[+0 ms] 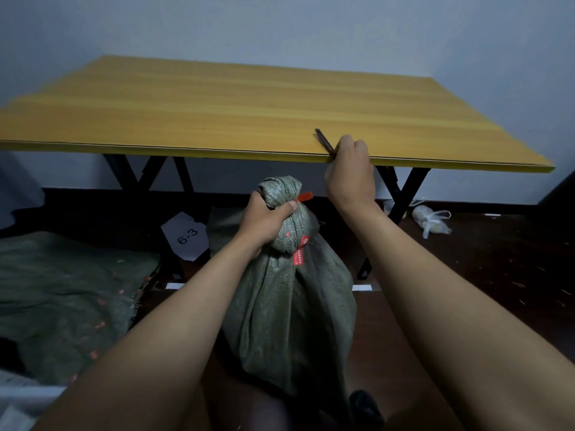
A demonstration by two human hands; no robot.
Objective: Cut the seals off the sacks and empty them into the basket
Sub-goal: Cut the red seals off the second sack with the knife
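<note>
The left hand [264, 219] gripped the upright sack [289, 293] by its neck below the table [217, 113] edge, where the right hand [350, 169] clutched a dark tool [324, 140].

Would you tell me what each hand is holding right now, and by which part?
The left hand grips the green sack by its gathered neck, just below the red seal. The right hand holds a dark tool by its lower end, at the table edge.
</note>
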